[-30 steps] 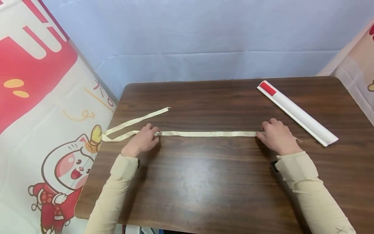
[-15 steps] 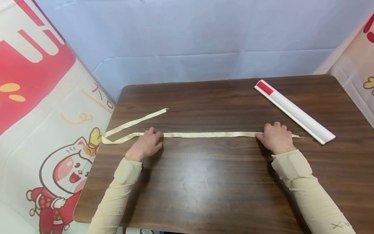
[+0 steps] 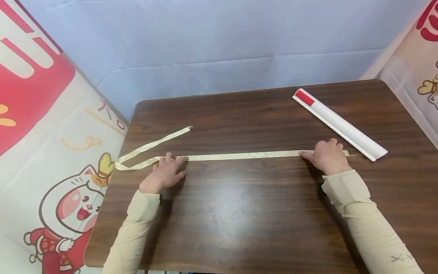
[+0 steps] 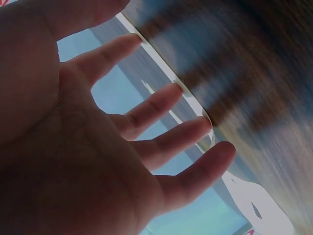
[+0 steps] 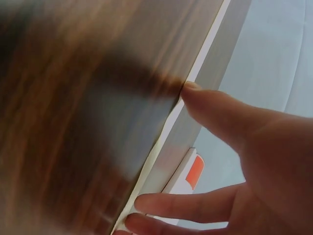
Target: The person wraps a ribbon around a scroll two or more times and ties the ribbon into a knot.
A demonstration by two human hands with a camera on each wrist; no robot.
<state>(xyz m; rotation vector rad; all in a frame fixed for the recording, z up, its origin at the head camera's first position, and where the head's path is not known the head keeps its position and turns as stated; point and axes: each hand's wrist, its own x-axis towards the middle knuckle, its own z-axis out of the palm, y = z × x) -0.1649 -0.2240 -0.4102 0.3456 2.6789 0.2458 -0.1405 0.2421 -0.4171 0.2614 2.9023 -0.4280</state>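
A long pale-yellow ribbon [image 3: 239, 156] lies across the brown table, its middle stretch flat and straight between the two hands. My left hand [image 3: 165, 175] rests on it with fingers spread; in the left wrist view several fingertips [image 4: 173, 89] touch the ribbon [image 4: 151, 51]. My right hand [image 3: 331, 159] presses the ribbon near its right end, the thumb stretched along it. In the right wrist view that thumb and the fingertips [image 5: 144, 201] touch the ribbon [image 5: 168, 125]. Beyond the left hand, the ribbon folds back at the table's left edge, and its loose end points right.
A long white bar with a curved face [image 3: 342, 123] and a red patch at one end lies slantwise behind my right hand. The wooden table [image 3: 232, 220] is bordered by a pale-blue cloth [image 3: 219, 34] behind and a printed cartoon sheet [image 3: 78, 133] at the left.
The ribbon between the hands now lies straighter and flatter. My left fingers have spread, one reaching right along the ribbon. My right thumb has straightened along it. The head view has shifted slightly.
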